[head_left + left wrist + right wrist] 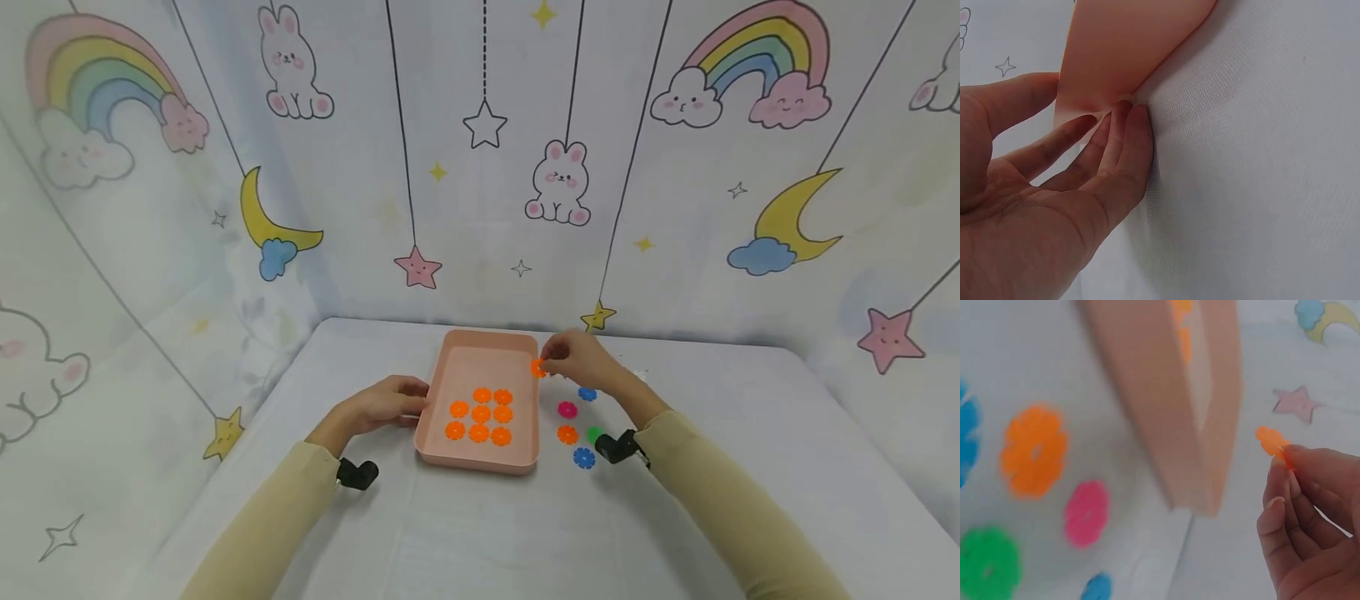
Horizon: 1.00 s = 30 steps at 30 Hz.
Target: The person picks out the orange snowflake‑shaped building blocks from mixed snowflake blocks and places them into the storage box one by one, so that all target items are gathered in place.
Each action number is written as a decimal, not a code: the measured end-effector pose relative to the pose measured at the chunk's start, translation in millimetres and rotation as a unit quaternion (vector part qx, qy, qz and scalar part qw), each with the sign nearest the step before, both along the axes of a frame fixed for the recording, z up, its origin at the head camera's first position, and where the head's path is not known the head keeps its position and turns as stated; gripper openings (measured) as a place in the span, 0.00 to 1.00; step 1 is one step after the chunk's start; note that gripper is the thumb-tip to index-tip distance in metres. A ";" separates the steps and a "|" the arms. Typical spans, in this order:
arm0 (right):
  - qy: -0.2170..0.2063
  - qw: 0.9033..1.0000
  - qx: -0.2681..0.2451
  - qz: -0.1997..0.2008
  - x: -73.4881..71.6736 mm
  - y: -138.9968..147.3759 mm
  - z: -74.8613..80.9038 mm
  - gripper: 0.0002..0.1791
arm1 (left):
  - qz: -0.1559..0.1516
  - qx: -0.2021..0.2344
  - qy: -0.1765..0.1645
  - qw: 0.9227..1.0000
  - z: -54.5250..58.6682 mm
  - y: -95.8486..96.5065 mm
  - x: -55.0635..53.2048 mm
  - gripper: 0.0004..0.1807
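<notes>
My right hand pinches an orange flower-shaped plastic disc between thumb and fingertips, just above the right rim of a shallow pink tray. Several matching orange discs lie in the near half of that tray, roughly in rows. On the left, my left hand touches the outside of the tray's wall. Its fingers are loosely bent, their tips against the wall, in the left wrist view, and its thumb lies at the edge.
Right of the tray, loose discs lie on the white table: a pink one, an orange one, a blue one, another blue one and a green one partly hidden by the wrist camera. A printed curtain stands behind.
</notes>
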State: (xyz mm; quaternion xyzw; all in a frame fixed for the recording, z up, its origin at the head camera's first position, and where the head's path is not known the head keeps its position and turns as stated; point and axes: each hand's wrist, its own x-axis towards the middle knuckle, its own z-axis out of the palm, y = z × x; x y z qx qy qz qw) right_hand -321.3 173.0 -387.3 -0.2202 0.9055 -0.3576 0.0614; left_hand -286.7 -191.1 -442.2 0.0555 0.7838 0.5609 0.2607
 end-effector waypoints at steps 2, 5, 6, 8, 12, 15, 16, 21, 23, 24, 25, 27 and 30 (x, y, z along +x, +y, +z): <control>-0.009 1.000 -0.014 0.007 0.6 -16.2 8.1 0.05 | 0.007 0.000 -0.003 1.000 -0.1 -0.8 -0.6 0.25; -0.022 0.999 -0.032 0.018 0.8 -40.3 16.1 0.05 | 0.002 0.005 0.001 1.000 -0.9 -1.9 -1.6 0.25; -0.027 0.999 -0.035 0.024 0.3 -47.9 17.5 0.05 | -0.001 0.007 0.002 1.000 -1.1 -2.1 -1.7 0.25; -0.041 0.998 -0.038 0.036 -1.6 -61.7 18.4 0.05 | -0.002 0.009 0.000 1.000 -0.9 -2.3 -1.9 0.25; -0.082 0.994 -0.047 0.049 -11.2 -82.0 12.4 0.04 | -0.002 0.007 0.000 1.000 -0.1 -1.4 -1.2 0.25; -0.109 0.991 -0.055 0.046 -19.9 -91.6 4.2 0.04 | 0.005 0.004 -0.004 1.000 0.4 0.4 -1.6 0.25; -0.116 0.991 -0.056 0.044 -22.5 -94.6 1.1 0.04 | 0.004 0.004 -0.003 1.000 0.0 0.7 -1.6 0.26; -0.134 0.990 -0.018 0.039 -30.0 -111.3 -15.1 0.03 | 0.013 0.008 -0.012 1.000 -2.5 -0.9 -0.5 0.25; -0.136 0.990 0.005 0.039 -31.4 -117.2 -20.8 0.03 | 0.016 0.009 -0.015 1.000 -3.3 -2.0 -0.4 0.25; -0.136 0.990 0.015 0.038 -31.6 -119.5 -23.0 0.03 | 0.014 0.009 -0.014 1.000 -3.4 -2.4 -0.5 0.25; -0.134 0.990 0.026 0.037 -32.1 -121.5 -25.3 0.03 | 0.014 0.009 -0.015 1.000 -3.4 -2.5 -0.9 0.25; -0.132 0.990 0.039 0.033 -32.5 -124.5 -28.9 0.03 | 0.008 0.007 -0.010 1.000 -2.6 -2.7 -1.3 0.25; -0.126 0.990 0.051 0.025 -32.8 -127.7 -33.1 0.02 | 0.005 0.008 -0.006 1.000 -0.9 -2.4 -2.9 0.25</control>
